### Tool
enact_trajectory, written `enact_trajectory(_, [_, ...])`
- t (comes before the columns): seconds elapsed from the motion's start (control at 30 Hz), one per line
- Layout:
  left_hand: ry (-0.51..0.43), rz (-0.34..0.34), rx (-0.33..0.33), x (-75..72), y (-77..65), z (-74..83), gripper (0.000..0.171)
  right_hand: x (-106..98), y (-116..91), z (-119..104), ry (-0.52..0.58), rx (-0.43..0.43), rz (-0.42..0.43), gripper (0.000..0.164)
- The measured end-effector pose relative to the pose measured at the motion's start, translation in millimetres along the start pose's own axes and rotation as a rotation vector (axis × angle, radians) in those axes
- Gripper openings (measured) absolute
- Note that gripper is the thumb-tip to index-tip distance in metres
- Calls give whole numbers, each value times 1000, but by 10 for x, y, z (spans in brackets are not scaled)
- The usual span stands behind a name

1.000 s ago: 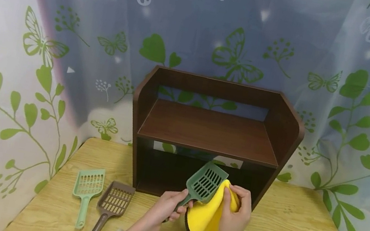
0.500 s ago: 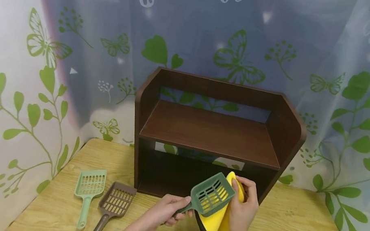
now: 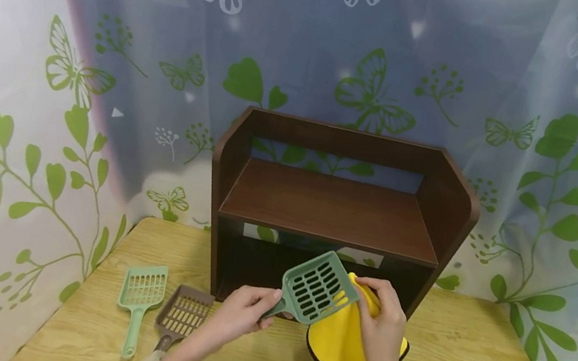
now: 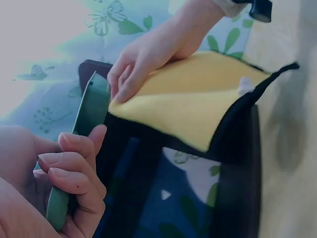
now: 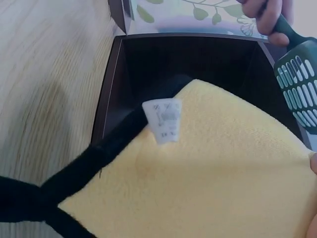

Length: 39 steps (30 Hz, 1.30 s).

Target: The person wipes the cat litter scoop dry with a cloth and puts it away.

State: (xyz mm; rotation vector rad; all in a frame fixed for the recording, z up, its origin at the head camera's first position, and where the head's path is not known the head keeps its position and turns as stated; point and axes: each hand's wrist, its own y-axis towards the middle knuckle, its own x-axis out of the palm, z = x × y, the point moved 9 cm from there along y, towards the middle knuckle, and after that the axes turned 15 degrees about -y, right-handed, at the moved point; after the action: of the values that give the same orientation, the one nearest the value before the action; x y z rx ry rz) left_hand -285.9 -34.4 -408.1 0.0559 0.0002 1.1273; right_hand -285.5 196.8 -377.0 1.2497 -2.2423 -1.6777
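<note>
Two hands are busy: your left hand [image 3: 245, 313] grips the scoop [image 3: 317, 289] by its handle, while your right hand [image 3: 382, 323] pinches the cloth [image 3: 338, 344] near the scoop's outer corner. Pressing hard there could twist the handle in your left fingers, and a loose fold could snag in the slots. The cloth hangs toward seven o'clock from your right hand; the scoop's head lies at two from your left. Beyond, at twelve, stands the shelf [image 3: 333, 208].
</note>
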Motion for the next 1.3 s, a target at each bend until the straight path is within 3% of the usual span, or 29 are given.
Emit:
enact_trajectory(0.3, [-18,136,91,-317,64,435,31,-157,5,-190,-100,-126,18,31])
enact_trajectory(0.47, [-42,245,148,-568,198,714,29,-190,-16,-222,-120,-157,26,30])
enact_trajectory(0.57, [-61,272,155,-677,303,841,31,-201,-32,-233,-120,-174,34,29])
enact_trajectory(0.87, [-96,266,93,-770,616,1063,38,-194,-52,-256,-104,-173,32,32])
enact_trajectory(1.1, [-152,253,20,-838,879,1080,43,-155,-51,-288,-87,-151,7,34])
enact_trajectory(1.3, [-186,252,-57,-886,993,1023,46,-126,-60,-254,-93,-122,-15,31])
